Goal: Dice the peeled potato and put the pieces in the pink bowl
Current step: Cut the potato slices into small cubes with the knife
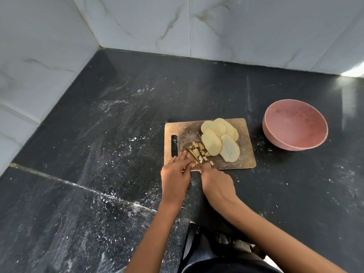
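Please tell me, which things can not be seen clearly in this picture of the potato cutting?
All in the head view:
- Knife: the handle is hidden inside the right hand; only a thin part of the blade shows.
- Left hand: its fingertips cover the piece being cut, so its shape is unclear.
- Potato slices: they overlap, so the exact count cannot be told.
- Pink bowl: the near wall hides part of the bottom.

Right hand (215,184) grips knife (195,157) dicing potato (199,152) beside left hand (176,174) on board (244,160)
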The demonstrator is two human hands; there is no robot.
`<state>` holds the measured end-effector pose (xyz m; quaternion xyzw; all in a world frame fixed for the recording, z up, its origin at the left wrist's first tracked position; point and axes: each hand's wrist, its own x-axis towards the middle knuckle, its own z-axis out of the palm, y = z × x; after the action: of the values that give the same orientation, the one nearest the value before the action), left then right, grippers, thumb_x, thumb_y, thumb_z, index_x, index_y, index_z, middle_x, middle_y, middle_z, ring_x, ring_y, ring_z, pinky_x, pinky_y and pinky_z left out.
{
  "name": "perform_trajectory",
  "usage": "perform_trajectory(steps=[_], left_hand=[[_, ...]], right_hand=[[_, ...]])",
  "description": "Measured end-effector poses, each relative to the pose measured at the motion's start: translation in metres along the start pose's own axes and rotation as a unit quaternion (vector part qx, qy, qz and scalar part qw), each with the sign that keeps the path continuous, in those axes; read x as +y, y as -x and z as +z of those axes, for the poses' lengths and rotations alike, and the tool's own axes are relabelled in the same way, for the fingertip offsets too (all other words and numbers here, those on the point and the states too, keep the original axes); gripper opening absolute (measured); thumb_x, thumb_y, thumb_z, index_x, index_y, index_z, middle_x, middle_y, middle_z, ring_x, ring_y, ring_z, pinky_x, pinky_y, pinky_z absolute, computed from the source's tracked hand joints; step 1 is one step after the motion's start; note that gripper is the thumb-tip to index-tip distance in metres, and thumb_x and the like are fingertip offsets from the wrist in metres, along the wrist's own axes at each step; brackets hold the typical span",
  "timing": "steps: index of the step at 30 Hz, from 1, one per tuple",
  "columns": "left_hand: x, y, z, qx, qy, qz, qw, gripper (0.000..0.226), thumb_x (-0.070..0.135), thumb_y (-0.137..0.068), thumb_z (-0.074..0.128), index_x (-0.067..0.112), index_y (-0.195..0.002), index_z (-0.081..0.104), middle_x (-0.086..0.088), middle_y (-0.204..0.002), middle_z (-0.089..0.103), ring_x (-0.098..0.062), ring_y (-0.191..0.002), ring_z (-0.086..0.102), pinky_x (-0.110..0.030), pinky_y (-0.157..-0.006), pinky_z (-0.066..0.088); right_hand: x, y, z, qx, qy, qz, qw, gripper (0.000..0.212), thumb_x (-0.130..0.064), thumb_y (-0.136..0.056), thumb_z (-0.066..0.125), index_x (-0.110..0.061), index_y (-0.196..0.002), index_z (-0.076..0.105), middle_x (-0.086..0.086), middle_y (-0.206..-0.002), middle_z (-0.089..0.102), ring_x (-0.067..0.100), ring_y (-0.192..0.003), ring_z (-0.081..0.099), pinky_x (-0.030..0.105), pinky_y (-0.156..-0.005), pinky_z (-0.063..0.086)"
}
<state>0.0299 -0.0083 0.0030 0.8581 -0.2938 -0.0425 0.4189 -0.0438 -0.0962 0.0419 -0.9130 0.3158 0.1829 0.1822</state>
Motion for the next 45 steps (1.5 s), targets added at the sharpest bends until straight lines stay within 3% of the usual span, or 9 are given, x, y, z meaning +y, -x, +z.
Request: perform_trajectory(steps=[3,8,14,20,25,32,37,42,45], left_hand=[[0.000,-0.001,-0.001,-0.008,-0.009,0.005,1.000,0.029,0.007,-0.082,0.074,0.006,-0.110,0.070,-0.009,-0.118,0.066,-0.015,-0.113,0.061,-0.029,-0.108,0.037],[0.001,-0.001,0.000,-0.010,-0.002,-0.007,1.000,0.029,0.007,-0.082,0.074,0.007,-0.111,0.070,-0.008,-0.118,0.066,-0.017,-0.115,0.061,-0.032,-0.108,0.039],[-0.001,-0.002,0.000,-0.008,-0.012,0.003,1.000,0.028,0.006,-0.081,0.075,0.005,-0.109,0.071,-0.009,-0.116,0.067,-0.019,-0.113,0.063,-0.032,-0.107,0.039],[0.002,0.000,0.000,0.005,-0.009,0.016,1.000,0.026,0.004,-0.082,0.073,0.006,-0.108,0.072,-0.007,-0.114,0.068,-0.015,-0.111,0.063,-0.033,-0.105,0.041],[0.000,0.001,-0.001,-0.006,-0.007,0.014,1.000,0.028,0.009,-0.084,0.072,0.007,-0.113,0.069,-0.006,-0.120,0.065,-0.012,-0.115,0.060,-0.035,-0.108,0.041],[-0.003,0.002,-0.006,-0.022,-0.042,0.044,0.998,0.031,0.008,-0.086,0.070,0.010,-0.117,0.068,-0.008,-0.124,0.063,-0.019,-0.120,0.057,-0.042,-0.106,0.043],[-0.005,0.006,-0.003,0.010,-0.030,0.017,0.999,0.029,0.014,-0.085,0.073,0.012,-0.113,0.070,-0.005,-0.122,0.065,-0.014,-0.124,0.052,-0.037,-0.108,0.039],[-0.005,0.006,-0.006,-0.001,-0.025,0.004,1.000,0.029,0.017,-0.088,0.070,0.016,-0.117,0.068,-0.001,-0.126,0.062,-0.013,-0.129,0.047,-0.032,-0.114,0.029],[-0.005,0.008,-0.004,-0.002,-0.020,0.020,1.000,0.030,0.011,-0.088,0.069,0.012,-0.118,0.067,-0.003,-0.127,0.061,-0.014,-0.125,0.053,-0.038,-0.112,0.036]], right_hand=[[-0.004,-0.004,-0.003,0.003,0.010,-0.009,1.000,0.018,-0.009,-0.101,0.031,-0.009,-0.114,0.043,0.011,-0.110,0.065,0.030,-0.100,0.064,0.037,-0.075,0.044],[0.012,0.018,0.008,0.000,0.064,-0.020,0.998,0.017,-0.013,-0.104,0.031,-0.010,-0.119,0.037,0.007,-0.107,0.068,0.027,-0.096,0.067,0.033,-0.065,0.039],[0.001,0.000,0.004,0.013,-0.005,-0.011,1.000,0.018,-0.012,-0.103,0.028,-0.010,-0.113,0.042,0.011,-0.108,0.065,0.031,-0.097,0.064,0.035,-0.067,0.037],[0.029,0.042,0.016,-0.008,0.028,-0.016,0.999,0.025,-0.028,-0.106,0.019,-0.012,-0.110,0.038,0.008,-0.101,0.069,0.031,-0.093,0.066,0.036,-0.065,0.040],[0.035,0.026,0.003,-0.002,-0.024,-0.012,1.000,0.034,-0.035,-0.105,0.023,-0.010,-0.111,0.045,0.012,-0.105,0.063,0.034,-0.096,0.061,0.037,-0.067,0.036],[0.035,0.029,-0.018,0.056,-0.063,-0.031,0.996,0.030,-0.040,-0.104,0.024,-0.018,-0.092,0.041,0.009,-0.095,0.062,0.032,-0.088,0.060,0.038,-0.068,0.041],[0.023,0.012,-0.014,0.049,-0.012,-0.045,0.998,0.036,-0.038,-0.104,0.024,-0.011,-0.110,0.048,0.011,-0.102,0.063,0.032,-0.093,0.062,0.036,-0.067,0.037],[0.035,0.007,-0.020,0.074,-0.023,-0.025,0.997,0.033,-0.036,-0.104,0.026,-0.013,-0.102,0.048,0.009,-0.098,0.063,0.028,-0.088,0.061,0.034,-0.065,0.038],[0.030,0.010,-0.021,0.069,-0.004,-0.045,0.997,0.034,-0.039,-0.104,0.024,-0.013,-0.106,0.048,0.009,-0.097,0.063,0.028,-0.088,0.062,0.034,-0.065,0.039]])
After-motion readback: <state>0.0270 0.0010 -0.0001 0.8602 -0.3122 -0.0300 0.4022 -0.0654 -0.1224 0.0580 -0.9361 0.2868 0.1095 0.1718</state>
